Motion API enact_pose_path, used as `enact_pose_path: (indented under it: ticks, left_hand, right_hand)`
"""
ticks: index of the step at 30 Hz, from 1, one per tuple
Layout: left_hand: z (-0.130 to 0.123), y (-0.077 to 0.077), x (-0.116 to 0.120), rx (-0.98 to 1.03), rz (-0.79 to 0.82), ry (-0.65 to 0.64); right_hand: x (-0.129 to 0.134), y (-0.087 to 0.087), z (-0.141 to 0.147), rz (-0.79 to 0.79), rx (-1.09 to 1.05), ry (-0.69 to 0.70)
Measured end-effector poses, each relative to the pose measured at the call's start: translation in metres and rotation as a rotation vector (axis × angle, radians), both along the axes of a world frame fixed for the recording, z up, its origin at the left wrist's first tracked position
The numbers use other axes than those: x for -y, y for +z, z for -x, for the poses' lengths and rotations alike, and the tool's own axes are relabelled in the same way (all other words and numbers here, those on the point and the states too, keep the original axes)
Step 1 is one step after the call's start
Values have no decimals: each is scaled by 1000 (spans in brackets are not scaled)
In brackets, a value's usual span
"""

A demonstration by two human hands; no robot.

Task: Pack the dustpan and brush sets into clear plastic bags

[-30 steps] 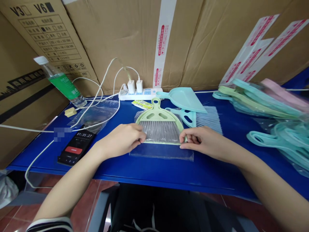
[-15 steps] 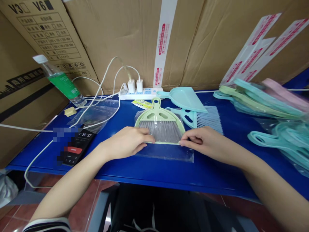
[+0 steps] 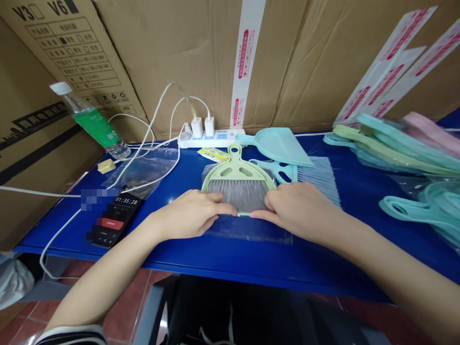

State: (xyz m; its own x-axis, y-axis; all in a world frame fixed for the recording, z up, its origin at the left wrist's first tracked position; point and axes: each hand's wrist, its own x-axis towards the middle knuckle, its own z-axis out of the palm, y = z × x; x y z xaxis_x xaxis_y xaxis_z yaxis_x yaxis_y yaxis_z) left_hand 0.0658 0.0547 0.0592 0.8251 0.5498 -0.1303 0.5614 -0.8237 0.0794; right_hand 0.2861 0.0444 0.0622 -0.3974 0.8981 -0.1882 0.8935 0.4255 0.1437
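Note:
A light green dustpan (image 3: 269,181) lies at the middle of the table, with a matching hand brush (image 3: 237,191) nested in it, grey bristles toward me. Both are inside a clear plastic bag (image 3: 251,231), whose loose end spreads toward me past the dustpan's front lip. My left hand (image 3: 190,214) grips the left part of that lip through the plastic, thumb and fingers closed. On the right part, my right hand (image 3: 300,208) holds the lip in the same way, its thumb along the edge. The two thumbs are close together, and the curled fingertips are partly hidden.
Behind lie a turquoise dustpan (image 3: 282,146) and a turquoise brush (image 3: 318,177). Bagged sets (image 3: 406,148) pile up at the right. A power strip (image 3: 212,139), white cables, a water bottle (image 3: 97,127) and a phone (image 3: 117,220) occupy the left and back, before cardboard boxes (image 3: 194,48).
My right hand has moved left along the dustpan's front lip and now covers its right corner. My left hand stays on the left part, its fingers slightly farther along the edge.

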Motion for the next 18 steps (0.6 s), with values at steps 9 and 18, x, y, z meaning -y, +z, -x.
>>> enact_pose_path:
  ticks: [9, 18]
  left_hand:
    - [0, 3, 0, 5, 36, -8]
    - [0, 4, 1, 18, 49, 54]
  right_hand:
    - [-4, -15, -10, 21, -219, -95]
    - [-6, -9, -21, 41, -281, -136]
